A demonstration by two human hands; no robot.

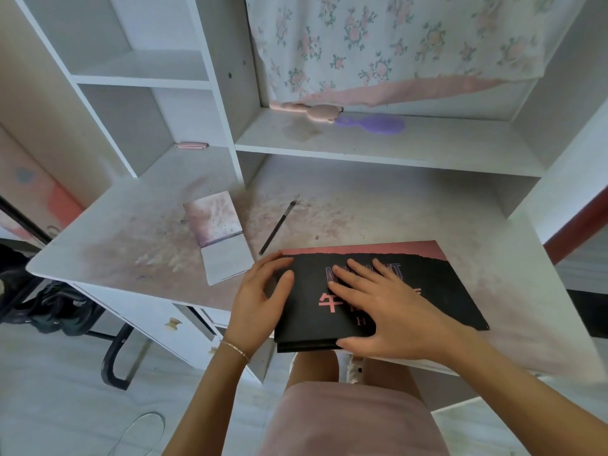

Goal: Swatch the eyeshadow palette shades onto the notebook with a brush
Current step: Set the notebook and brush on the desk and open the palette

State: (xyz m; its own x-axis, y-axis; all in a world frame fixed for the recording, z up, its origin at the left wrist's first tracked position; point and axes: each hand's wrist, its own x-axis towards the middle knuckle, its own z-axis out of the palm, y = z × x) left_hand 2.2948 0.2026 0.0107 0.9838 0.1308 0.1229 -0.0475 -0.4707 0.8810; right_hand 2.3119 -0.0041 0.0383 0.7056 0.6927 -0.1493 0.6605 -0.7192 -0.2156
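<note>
Head view, palette: one closed eyeshadow palette [411, 284], black and pink with pink lettering, lies flat at the near edge of the desk [394, 205], at about 5 o'clock from the desk's middle.
Head view, left hand: the left hand [260, 297] sits at the palette's 9 o'clock edge, fingers curled over that corner and gripping it.
Head view, right hand: the right hand [371, 307] lies flat on the lid with fingers straight and spread, pressing down, thumb along the near edge; it grips nothing.
Head view, brush: one slim dark brush [278, 227] lies loose on the desk at 11 o'clock from the palette, near it but apart, touched by neither hand.
Head view, notebook: one small notebook [218, 235] lies open at 10 o'clock from the palette, its upper page already smudged with pinkish-purple colour, its lower page pale.
Step in hand: judging by the shut lid and both hands on it, this looks like getting the palette open; no swatching is under way.
Next move: likely the lid must be lifted at an edge while the base is held steady, then the brush picked up.
Count: two hands, one palette, one brush, one notebook.
Head view, shelf: one purple hairbrush [371, 124] and one pink soft toy [316, 111] rest at 12 o'clock.
</note>
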